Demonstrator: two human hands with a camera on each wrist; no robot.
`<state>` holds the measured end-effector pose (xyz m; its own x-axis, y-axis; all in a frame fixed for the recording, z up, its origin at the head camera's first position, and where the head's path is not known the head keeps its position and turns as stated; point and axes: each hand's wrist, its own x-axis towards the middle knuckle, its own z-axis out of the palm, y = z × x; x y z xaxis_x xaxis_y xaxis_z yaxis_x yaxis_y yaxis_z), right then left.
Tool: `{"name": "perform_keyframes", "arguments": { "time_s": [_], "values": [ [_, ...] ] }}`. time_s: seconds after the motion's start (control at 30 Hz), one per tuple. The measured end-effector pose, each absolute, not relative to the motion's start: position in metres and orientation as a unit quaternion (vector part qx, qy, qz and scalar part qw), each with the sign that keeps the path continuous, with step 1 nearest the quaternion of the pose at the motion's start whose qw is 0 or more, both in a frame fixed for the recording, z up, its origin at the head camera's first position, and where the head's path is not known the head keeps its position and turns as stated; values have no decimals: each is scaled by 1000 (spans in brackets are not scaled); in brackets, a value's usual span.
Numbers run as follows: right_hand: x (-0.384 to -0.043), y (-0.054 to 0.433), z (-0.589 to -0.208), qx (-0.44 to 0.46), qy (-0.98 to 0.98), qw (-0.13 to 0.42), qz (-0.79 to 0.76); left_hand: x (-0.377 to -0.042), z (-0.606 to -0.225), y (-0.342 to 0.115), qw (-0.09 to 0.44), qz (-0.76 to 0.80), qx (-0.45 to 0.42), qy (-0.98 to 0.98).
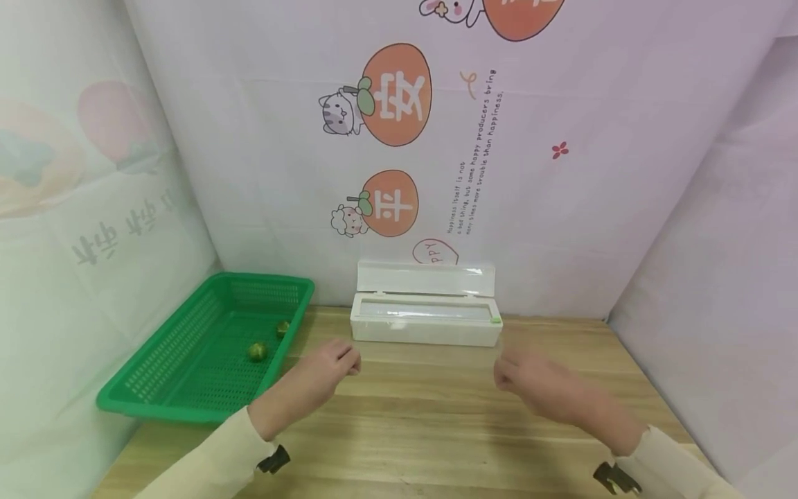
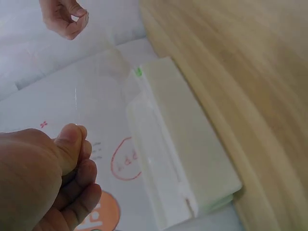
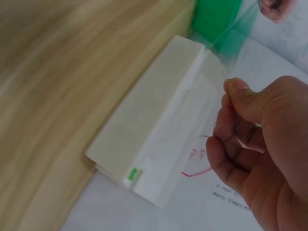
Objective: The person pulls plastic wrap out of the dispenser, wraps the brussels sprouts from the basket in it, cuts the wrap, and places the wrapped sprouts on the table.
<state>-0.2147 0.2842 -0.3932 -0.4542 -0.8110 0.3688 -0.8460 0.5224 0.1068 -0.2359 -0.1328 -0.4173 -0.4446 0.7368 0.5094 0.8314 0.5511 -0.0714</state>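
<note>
A long white cling film dispenser (image 1: 427,328) sits at the back of the table, its clear lid (image 1: 426,278) raised. My left hand (image 1: 318,378) is in front of its left end, thumb and forefinger pinching an edge of clear cling film. Opposite it, my right hand (image 1: 539,384) pinches the film near the dispenser's right end. Between the hands the cling film (image 3: 237,41) stretches, hardly visible in the head view; in the right wrist view it shows against green. A small green tab (image 1: 496,320) marks the dispenser's right front corner.
On the left stands a green plastic basket (image 1: 163,413) with two round green-gold things (image 1: 257,351) in it. The wooden table (image 1: 399,443) is enclosed by white printed cloth (image 1: 280,173) at the back and both sides.
</note>
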Motion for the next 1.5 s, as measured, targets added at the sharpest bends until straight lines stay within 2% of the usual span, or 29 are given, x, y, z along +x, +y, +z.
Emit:
{"name": "perform_keyframes", "arguments": {
  "time_s": [0.2,0.33,0.57,0.7,0.87,0.97,1.17,1.5],
  "values": [
    [-208,284,-418,471,-873,127,17,-233,-451,-129,257,-69,-487,-832],
    [-206,282,-433,459,-884,91,8,-232,-470,-128,231,-62,-483,-842],
    [-213,278,-467,470,-873,132,-22,-228,-492,-128,173,-73,-465,-865],
    [-217,277,-486,470,-872,133,-27,-230,-500,-126,127,-98,-450,-878],
    [-218,276,-495,430,-901,57,10,-235,-506,-122,53,-125,-413,-900],
    [-219,275,-496,403,-914,20,33,-238,-508,-121,30,-141,-404,-903],
    [-223,270,-494,393,-917,16,62,-247,-510,-118,19,-179,-397,-900],
    [-224,268,-495,368,-925,27,83,-248,-506,-112,18,-152,-377,-913]
  ]
}}
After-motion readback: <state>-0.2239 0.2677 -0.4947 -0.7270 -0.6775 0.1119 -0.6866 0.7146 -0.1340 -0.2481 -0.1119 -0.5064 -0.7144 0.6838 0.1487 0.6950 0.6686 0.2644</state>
